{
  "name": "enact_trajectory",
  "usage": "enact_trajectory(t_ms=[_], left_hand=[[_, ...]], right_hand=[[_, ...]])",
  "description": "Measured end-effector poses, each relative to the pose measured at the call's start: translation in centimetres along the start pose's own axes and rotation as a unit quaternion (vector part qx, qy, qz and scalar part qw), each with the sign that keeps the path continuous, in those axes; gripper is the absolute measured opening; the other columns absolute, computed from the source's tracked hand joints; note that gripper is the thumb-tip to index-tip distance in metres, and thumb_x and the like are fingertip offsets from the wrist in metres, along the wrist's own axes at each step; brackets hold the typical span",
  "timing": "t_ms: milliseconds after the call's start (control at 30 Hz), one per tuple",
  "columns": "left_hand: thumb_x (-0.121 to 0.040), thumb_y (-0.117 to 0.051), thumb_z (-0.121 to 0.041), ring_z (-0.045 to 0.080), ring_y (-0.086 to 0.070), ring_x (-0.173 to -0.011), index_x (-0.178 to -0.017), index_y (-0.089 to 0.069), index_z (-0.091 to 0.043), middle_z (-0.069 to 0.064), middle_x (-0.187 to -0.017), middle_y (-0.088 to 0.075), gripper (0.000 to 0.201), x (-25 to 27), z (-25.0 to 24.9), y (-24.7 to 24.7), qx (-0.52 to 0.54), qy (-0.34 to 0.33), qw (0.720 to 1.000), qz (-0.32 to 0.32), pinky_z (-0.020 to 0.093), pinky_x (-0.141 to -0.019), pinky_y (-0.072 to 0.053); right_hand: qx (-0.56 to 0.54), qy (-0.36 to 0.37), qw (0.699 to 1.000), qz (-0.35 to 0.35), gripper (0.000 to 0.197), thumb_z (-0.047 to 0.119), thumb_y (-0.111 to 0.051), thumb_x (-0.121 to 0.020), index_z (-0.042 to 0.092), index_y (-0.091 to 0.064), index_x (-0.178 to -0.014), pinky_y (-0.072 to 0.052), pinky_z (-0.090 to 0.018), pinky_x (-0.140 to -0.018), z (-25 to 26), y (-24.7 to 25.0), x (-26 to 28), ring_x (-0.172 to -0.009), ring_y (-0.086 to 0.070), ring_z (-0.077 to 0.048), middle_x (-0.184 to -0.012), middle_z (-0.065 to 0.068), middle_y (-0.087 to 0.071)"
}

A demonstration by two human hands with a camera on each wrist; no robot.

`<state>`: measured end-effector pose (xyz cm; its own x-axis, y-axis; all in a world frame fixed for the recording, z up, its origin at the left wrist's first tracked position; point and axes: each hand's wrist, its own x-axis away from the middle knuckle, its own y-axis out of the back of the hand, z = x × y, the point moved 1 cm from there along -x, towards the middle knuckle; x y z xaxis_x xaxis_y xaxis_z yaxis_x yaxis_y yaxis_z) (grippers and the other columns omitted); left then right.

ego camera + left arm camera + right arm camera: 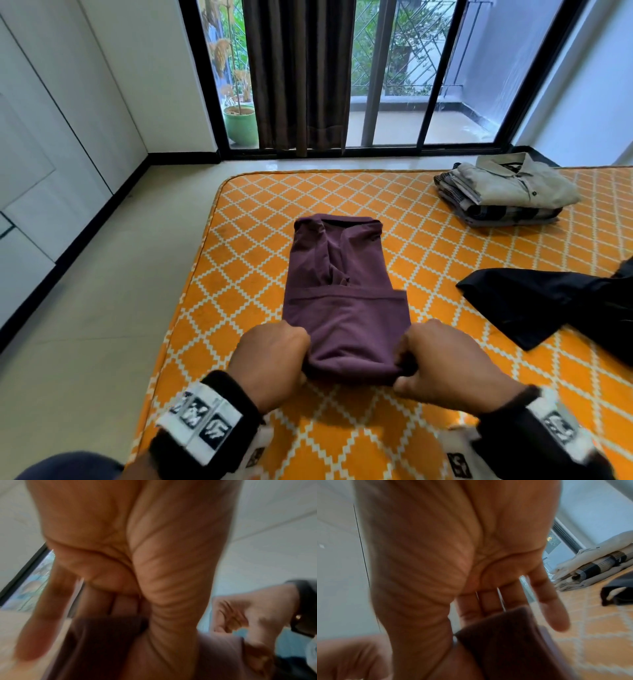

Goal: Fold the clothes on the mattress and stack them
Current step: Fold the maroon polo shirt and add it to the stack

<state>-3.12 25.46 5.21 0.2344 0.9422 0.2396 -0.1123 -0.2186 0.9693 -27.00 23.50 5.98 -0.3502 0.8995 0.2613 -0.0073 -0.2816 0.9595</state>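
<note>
A maroon shirt [342,291], already folded into a narrow strip, lay lengthwise on the orange diamond-patterned mattress [428,240], its collar end pointing toward the window. Its near edge was raised slightly off the mattress between the two hands. The left hand [274,359] gripped the near-left corner, thumb on one side of the cloth and the fingers [120,605] on the other; the little finger stuck out free beside the cloth. The right hand [448,363] pinched the near-right corner between thumb and forefingers, while its remaining fingers [554,609] stayed fairly straight and loosely spread past the cloth's edge. Both wrist views were blurred. A stack of folded shirts [507,192], beige on top, sat at the far right of the mattress, well apart. A black garment [548,301] lay unfolded to the right of the maroon shirt.
</note>
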Motion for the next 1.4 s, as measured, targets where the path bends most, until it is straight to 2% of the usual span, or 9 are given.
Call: enact_trajectory(t_ms=[267,367,467,567,733,933,1167,1300,1400], left_hand=[[-0.065,-0.057,-0.039,0.01,-0.058,-0.058,-0.074,-0.061,-0.022,-0.004,-0.062,-0.059,0.019,8.0,2.4,6.9,0.264,-0.113,0.957,-0.029,0.037,-0.054,-0.048],[-0.07,-0.064,-0.025,0.012,-0.063,-0.064,-0.084,-0.07,-0.023,0.002,-0.069,-0.069,0.016,5.4,2.9,5.5,0.5,-0.064,0.856,-0.117,0.031,-0.061,-0.05],[-0.077,-0.075,-0.013,0.018,-0.067,-0.073,-0.101,-0.069,-0.019,0.011,-0.082,-0.075,0.025,1.2,2.5,2.1,0.719,0.047,0.661,-0.207,0.032,-0.07,-0.051],[-0.07,-0.088,-0.018,0.026,-0.075,-0.094,-0.123,-0.062,-0.011,0.013,-0.108,-0.078,0.059,-1.6,1.9,-1.2,0.809,0.091,0.572,-0.098,0.036,-0.076,-0.059],[-0.086,-0.069,0.015,0.035,-0.072,-0.107,-0.12,-0.066,-0.001,0.018,-0.109,-0.077,0.038,-3.8,1.1,-5.0,0.74,0.153,0.653,-0.045,0.03,-0.079,-0.062],[-0.092,-0.061,0.015,0.036,-0.071,-0.109,-0.117,-0.064,-0.007,0.013,-0.107,-0.078,0.033,-5.6,1.6,-5.4,0.732,0.146,0.652,-0.132,0.052,-0.1,-0.054],[-0.092,-0.065,0.011,0.017,-0.073,-0.099,-0.121,-0.057,-0.018,0.007,-0.112,-0.074,0.041,-6.7,3.0,-3.8,0.714,0.092,0.642,-0.263,0.033,-0.088,-0.058],[-0.083,-0.083,-0.014,0.017,-0.06,-0.121,-0.152,-0.035,-0.023,0.001,-0.143,-0.052,0.084,-7.2,3.8,-5.8,0.566,0.126,0.779,-0.238,0.038,-0.101,-0.052],[-0.084,-0.065,-0.048,0.024,-0.036,-0.147,-0.158,-0.032,-0.02,0.004,-0.161,-0.037,0.086,-6.5,2.6,-6.9,0.319,0.031,0.902,-0.29,0.044,-0.12,-0.032]], right_hand=[[-0.298,0.153,0.935,0.121,0.009,0.027,-0.073,-0.076,0.018,-0.072,-0.074,-0.052,-0.04,-0.062,-1.9,7.7,5.4,-0.062,-0.061,-0.019,-0.068,-0.008,-0.068],[-0.442,0.122,0.889,0.016,0.014,-0.003,-0.075,-0.086,0.007,-0.074,-0.076,-0.042,-0.035,-0.062,-4.2,6.5,2.8,-0.068,-0.057,-0.017,-0.07,-0.015,-0.066],[-0.614,0.017,0.781,-0.115,0.009,-0.006,-0.068,-0.088,-0.001,-0.075,-0.088,-0.046,-0.03,-0.062,-4.7,3.7,-0.6,-0.072,-0.061,-0.023,-0.079,-0.017,-0.07],[-0.734,-0.06,0.661,-0.141,0.025,0.005,-0.069,-0.092,-0.004,-0.073,-0.114,-0.055,-0.025,-0.062,-4.0,0.4,-3.7,-0.074,-0.068,-0.024,-0.1,-0.023,-0.074],[-0.785,-0.12,0.59,-0.145,0.038,0.015,-0.078,-0.088,-0.005,-0.069,-0.119,-0.058,-0.031,-0.069,-3.4,-3.3,-6.9,-0.081,-0.069,-0.027,-0.107,-0.022,-0.075],[-0.583,-0.15,0.789,0.126,0.041,0.02,-0.087,-0.08,0.023,-0.071,-0.118,-0.054,-0.033,-0.066,-5.8,-3.2,-5.3,-0.082,-0.069,-0.025,-0.108,-0.011,-0.079],[-0.651,-0.159,0.735,-0.101,0.02,0.009,-0.08,-0.087,0.009,-0.07,-0.104,-0.049,-0.029,-0.057,-5.9,-3.8,-6.7,-0.076,-0.072,-0.019,-0.099,-0.017,-0.078],[-0.616,-0.218,0.751,-0.095,0.03,0.014,-0.088,-0.08,0.007,-0.07,-0.104,-0.057,-0.034,-0.063,-5.3,-5.7,-6.9,-0.074,-0.076,-0.022,-0.091,-0.014,-0.079],[-0.547,-0.239,0.796,-0.103,0.058,0.04,-0.099,-0.059,0.018,-0.07,-0.104,-0.064,-0.049,-0.075,-5.3,-6.6,-7.1,-0.078,-0.077,-0.024,-0.087,-0.005,-0.079]])
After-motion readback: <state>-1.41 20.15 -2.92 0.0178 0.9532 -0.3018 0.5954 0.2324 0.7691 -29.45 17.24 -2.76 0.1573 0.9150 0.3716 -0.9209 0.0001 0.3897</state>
